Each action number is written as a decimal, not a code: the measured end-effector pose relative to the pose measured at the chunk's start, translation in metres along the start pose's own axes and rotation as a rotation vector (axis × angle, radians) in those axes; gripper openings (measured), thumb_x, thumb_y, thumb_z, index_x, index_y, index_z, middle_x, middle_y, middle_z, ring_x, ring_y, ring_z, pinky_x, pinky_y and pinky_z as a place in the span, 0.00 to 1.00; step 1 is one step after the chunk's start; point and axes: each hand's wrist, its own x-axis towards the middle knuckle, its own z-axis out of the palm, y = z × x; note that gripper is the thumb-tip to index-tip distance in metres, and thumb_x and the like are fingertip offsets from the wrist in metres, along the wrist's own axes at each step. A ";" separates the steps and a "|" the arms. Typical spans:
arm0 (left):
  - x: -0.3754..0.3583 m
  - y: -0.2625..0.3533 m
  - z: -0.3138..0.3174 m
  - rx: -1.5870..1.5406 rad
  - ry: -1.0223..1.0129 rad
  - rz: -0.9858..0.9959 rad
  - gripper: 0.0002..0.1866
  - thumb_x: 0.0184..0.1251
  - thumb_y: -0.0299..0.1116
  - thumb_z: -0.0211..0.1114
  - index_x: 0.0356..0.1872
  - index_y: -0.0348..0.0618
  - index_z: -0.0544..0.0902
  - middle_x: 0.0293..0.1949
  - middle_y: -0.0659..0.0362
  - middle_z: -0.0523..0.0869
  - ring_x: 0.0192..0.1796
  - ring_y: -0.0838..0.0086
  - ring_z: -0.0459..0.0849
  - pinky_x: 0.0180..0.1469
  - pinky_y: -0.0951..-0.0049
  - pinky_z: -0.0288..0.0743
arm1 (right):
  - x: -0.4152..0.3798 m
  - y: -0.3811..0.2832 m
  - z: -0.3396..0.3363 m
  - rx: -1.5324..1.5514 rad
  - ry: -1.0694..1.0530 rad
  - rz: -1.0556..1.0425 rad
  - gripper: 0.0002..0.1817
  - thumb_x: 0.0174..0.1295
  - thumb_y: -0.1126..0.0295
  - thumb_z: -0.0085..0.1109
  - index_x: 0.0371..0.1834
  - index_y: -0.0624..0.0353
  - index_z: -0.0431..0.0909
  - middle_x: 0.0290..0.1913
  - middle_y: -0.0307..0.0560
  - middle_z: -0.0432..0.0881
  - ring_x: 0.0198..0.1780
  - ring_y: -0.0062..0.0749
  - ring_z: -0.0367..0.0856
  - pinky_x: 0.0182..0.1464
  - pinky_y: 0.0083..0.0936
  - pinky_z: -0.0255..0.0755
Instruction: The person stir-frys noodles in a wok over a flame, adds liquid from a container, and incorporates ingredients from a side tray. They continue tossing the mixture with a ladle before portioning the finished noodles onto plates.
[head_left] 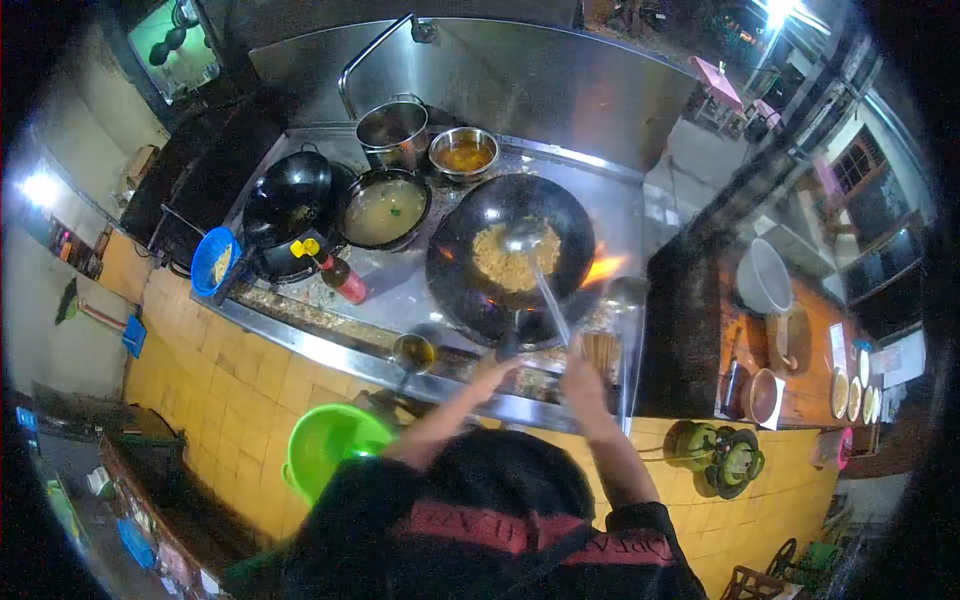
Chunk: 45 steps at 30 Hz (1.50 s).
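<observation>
A large black wok (450, 285) sits over the stove with flames showing at its right side. Yellowish-brown food (497, 262), like fried rice, lies in the bottom of it. My left hand (493, 373) is closed at the wok's near edge, around its dark handle (508, 347). In my right hand (580, 382) is the long handle of a metal ladle (548, 292), whose bowl rests in the food. Left of the wok stands a sauce bottle (343, 279) with a yellow cap. The fingers of both hands are small and partly blurred.
Behind are a pan of cloudy broth (388, 210), a steel pot (392, 128), a bowl of orange liquid (465, 155) and another black wok (285, 195). A blue basket (212, 262) stands left; a green basin (325, 440) is below. Plates (840, 392) line the right table (740, 320).
</observation>
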 end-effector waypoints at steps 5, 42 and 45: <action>-0.071 0.059 0.024 0.516 0.167 -0.021 0.26 0.62 0.51 0.59 0.46 0.35 0.73 0.40 0.54 0.79 0.43 0.67 0.78 0.50 0.68 0.70 | -0.021 0.009 -0.041 0.051 0.017 -0.091 0.31 0.59 0.70 0.51 0.65 0.60 0.53 0.33 0.64 0.78 0.33 0.59 0.78 0.34 0.45 0.74; -0.133 0.069 0.074 0.075 -0.145 -0.070 0.03 0.57 0.26 0.61 0.30 0.39 0.76 0.22 0.59 0.79 0.23 0.74 0.78 0.28 0.74 0.74 | -0.091 -0.028 -0.162 -0.003 -0.220 0.010 0.29 0.57 0.64 0.54 0.65 0.48 0.60 0.39 0.68 0.77 0.43 0.59 0.77 0.48 0.45 0.71; -0.171 0.109 0.100 -0.219 -0.159 -0.498 0.04 0.56 0.28 0.62 0.28 0.40 0.76 0.23 0.57 0.80 0.25 0.73 0.79 0.31 0.72 0.75 | -0.099 -0.025 -0.154 0.053 -0.187 -0.087 0.30 0.58 0.65 0.52 0.65 0.53 0.58 0.34 0.68 0.78 0.39 0.62 0.77 0.44 0.49 0.72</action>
